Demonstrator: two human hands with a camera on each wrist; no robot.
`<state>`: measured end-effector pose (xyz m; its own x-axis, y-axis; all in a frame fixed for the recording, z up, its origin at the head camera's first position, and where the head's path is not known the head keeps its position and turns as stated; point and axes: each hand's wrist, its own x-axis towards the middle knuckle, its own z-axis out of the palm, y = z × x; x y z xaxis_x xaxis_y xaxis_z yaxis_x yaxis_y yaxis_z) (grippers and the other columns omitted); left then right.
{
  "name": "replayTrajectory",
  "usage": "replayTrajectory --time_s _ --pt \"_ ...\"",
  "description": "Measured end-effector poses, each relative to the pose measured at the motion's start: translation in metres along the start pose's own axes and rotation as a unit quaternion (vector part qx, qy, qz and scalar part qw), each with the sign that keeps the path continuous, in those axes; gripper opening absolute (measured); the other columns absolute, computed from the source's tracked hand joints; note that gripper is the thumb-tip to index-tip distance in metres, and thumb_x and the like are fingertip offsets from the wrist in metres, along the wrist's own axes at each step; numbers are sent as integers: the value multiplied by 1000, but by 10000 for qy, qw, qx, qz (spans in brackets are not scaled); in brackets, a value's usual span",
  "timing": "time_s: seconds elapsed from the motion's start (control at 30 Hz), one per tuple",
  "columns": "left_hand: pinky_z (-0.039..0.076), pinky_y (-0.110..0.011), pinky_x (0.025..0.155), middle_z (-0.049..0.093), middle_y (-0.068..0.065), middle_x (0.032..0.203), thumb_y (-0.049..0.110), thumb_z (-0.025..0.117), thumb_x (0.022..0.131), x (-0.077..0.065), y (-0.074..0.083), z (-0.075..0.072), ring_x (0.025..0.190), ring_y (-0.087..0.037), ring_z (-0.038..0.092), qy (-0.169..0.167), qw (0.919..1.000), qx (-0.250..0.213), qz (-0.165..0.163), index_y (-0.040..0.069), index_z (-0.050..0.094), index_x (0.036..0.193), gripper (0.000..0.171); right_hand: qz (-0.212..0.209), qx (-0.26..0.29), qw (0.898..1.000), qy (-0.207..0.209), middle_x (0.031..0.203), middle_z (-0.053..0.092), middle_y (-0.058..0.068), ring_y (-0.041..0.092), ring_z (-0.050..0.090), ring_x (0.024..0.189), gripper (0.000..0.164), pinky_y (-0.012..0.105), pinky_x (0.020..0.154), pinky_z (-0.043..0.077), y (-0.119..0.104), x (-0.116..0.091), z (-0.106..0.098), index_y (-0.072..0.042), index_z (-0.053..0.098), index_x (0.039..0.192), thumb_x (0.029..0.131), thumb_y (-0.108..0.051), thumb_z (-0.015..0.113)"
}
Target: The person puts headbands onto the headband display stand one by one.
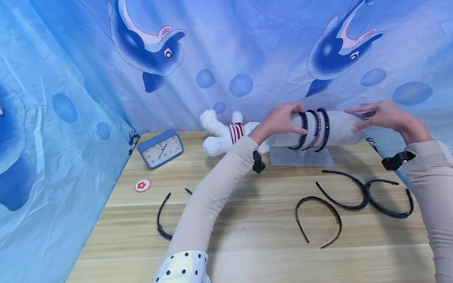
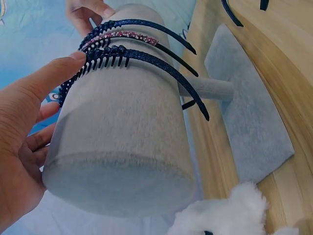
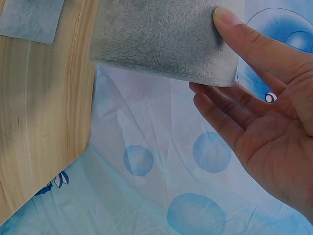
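Note:
A grey fuzzy cylindrical headband stand (image 1: pixel 345 127) lies crosswise on its flat base (image 1: pixel 283 159) at the back of the table. Round its middle sit three headbands: a black toothed headband (image 1: pixel 303 118) on the left, a pink-beaded headband (image 1: pixel 319 129) in between and a dark headband (image 1: pixel 326 125) on the right. My left hand (image 1: pixel 281 120) pinches the black toothed headband, its thumb (image 2: pixel 73 58) on the band and the other fingers behind the cylinder. At the right end of the stand, my right hand (image 1: pixel 387 116) holds the cylinder, thumb (image 3: pixel 230 19) on the front, fingers around the end.
Two dark headbands touch at the right, one headband (image 1: pixel 354 207) beside another headband (image 1: pixel 393 214). A thin toothed headband (image 1: pixel 320 199) lies nearer. My left arm partly covers another headband (image 1: pixel 160 228). A white plush toy (image 1: pixel 216 135), blue clock (image 1: pixel 161 149) and flower badge (image 1: pixel 142 185) lie leftward.

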<state>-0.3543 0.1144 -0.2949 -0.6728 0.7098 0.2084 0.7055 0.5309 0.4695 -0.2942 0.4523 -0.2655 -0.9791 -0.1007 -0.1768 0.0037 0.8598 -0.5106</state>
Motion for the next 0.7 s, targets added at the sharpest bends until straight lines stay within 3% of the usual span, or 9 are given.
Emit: replayTrajectory --time_s 0.7 --pt "45 -22 109 57 6 147 55 81 82 9 19 12 136 -8 51 37 9991 386 -188 24 55 138 69 22 45 10000 -29 160 28 32 58 27 143 74 76 111 26 -1 -1 0 -33 45 151 87 -37 82"
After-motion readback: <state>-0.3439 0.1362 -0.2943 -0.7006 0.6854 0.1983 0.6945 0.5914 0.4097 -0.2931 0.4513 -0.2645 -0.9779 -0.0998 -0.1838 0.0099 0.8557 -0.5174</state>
